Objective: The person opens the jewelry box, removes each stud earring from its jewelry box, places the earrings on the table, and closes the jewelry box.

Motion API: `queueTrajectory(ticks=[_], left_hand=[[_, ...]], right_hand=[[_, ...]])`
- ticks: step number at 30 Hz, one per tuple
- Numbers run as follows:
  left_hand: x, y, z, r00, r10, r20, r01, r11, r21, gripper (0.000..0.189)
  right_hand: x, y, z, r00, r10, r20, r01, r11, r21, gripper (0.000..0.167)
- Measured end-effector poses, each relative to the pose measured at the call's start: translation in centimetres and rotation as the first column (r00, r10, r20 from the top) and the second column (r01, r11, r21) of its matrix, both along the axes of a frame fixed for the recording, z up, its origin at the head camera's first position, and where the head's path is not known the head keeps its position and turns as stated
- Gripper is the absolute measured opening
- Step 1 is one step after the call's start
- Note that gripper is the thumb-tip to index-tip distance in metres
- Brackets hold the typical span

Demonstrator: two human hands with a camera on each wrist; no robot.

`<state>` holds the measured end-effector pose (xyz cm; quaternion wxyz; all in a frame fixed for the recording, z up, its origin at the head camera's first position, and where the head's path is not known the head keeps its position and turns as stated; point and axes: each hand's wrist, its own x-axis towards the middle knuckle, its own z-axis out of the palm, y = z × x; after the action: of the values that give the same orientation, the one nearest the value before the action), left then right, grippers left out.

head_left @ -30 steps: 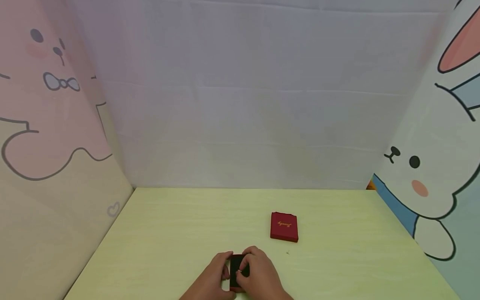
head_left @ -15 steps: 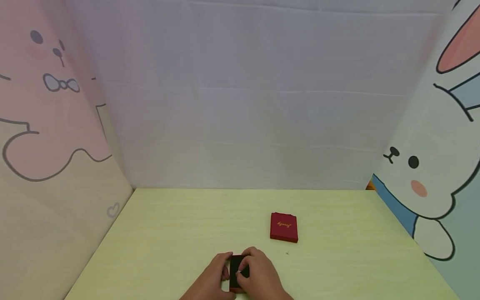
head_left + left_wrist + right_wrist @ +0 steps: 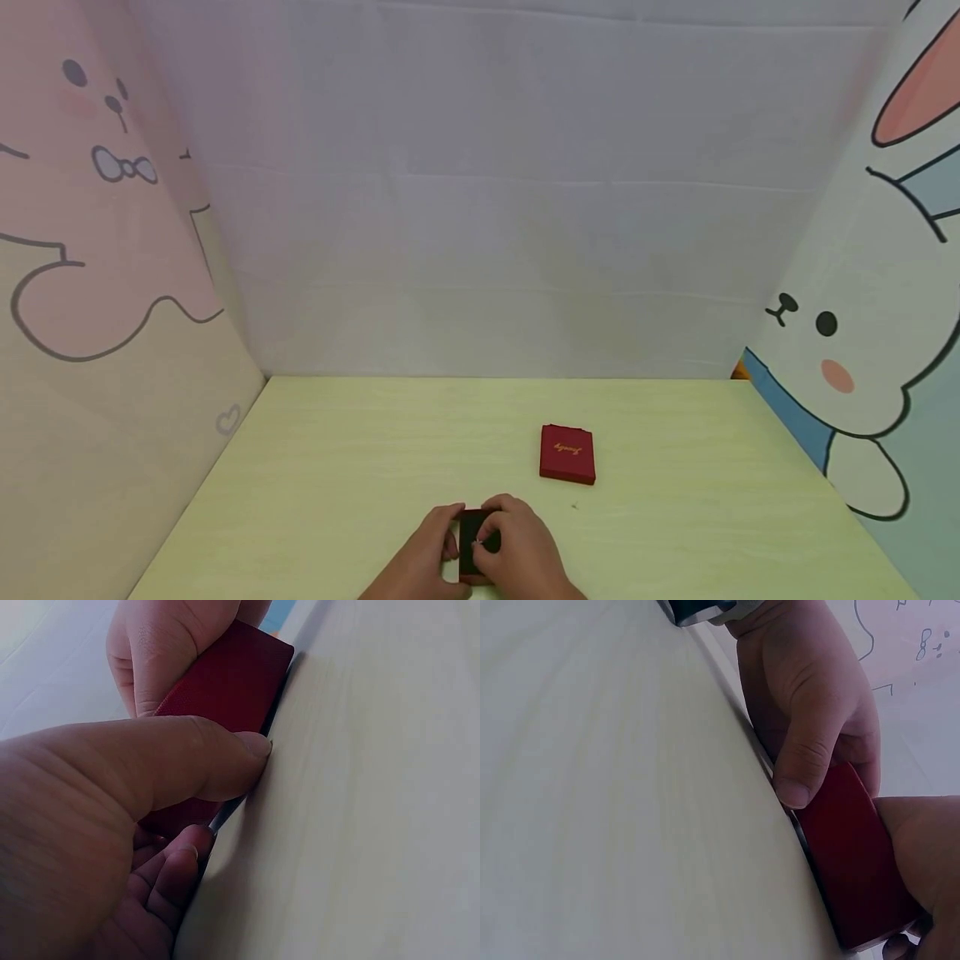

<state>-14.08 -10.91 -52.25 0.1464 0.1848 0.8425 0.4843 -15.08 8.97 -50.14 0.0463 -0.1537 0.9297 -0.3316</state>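
At the near edge of the table lies the bottom half of a red jewelry box [image 3: 474,580] with a black insert [image 3: 467,562]. My left hand [image 3: 429,554] grips it from the left, thumb on the near side and fingertips at the far corner. Over the insert, my right hand [image 3: 522,546] pinches a tiny shiny piece [image 3: 478,543] between thumb and forefinger; it is too small to name, perhaps jewelry. Both wrist views show the red side wall of the box [image 3: 855,862], and there the pinched piece is hidden.
A red lid [image 3: 567,455] with gold script lies farther back, right of the hands. A small speck [image 3: 575,506] marks the pale yellow-green table [image 3: 360,450]. White cloth [image 3: 480,208] hangs behind, with cartoon-printed cloth at both sides.
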Motion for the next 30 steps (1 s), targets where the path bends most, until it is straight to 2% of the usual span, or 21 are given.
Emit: queueTrajectory(ticks=[22, 30], left_hand=[[-0.22, -0.1, -0.49, 1.0, -0.01, -0.015, 0.01, 1.0, -0.02, 0.092], [-0.26, -0.09, -0.48, 1.0, -0.013, -0.01, 0.013, 1.0, -0.025, 0.091]], right_hand=[[0.01, 0.61, -0.21, 0.999, 0.038, -0.012, -0.039, 0.996, -0.078, 0.018], [0.19, 0.99, -0.08, 0.997, 0.054, -0.061, -0.059, 0.994, -0.091, 0.017]])
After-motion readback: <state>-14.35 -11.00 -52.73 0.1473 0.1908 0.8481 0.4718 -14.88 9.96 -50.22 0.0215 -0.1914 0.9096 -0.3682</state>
